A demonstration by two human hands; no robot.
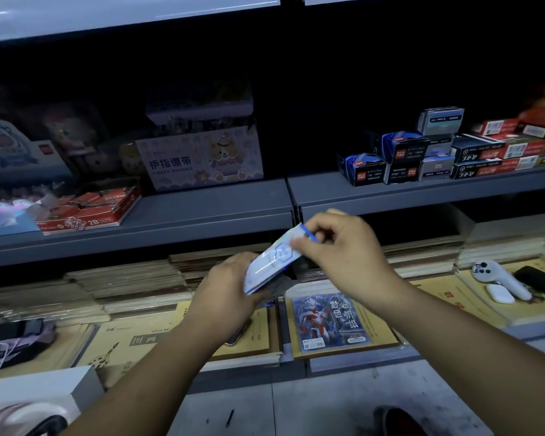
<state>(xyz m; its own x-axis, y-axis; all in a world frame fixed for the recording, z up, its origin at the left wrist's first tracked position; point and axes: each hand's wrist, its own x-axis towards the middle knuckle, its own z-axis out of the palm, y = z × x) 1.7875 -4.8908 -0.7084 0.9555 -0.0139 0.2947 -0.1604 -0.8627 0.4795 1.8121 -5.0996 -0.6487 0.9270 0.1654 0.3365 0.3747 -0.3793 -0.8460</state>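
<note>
The left hand [224,294] gripped the lower end of a small white-and-blue box [271,262], held up over the stacked notebooks [145,338]. Its long axis rose up and rightward to the right hand [343,247], which pinched the top end. Beyond, similar boxes [400,155] stood on the grey shelf [422,196], nearer the right hand.

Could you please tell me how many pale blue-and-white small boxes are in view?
4. One box is gripped by the left hand and right hand; three are stacked on the right shelf: top box, middle box, bottom box. Others may be hidden behind.
</note>
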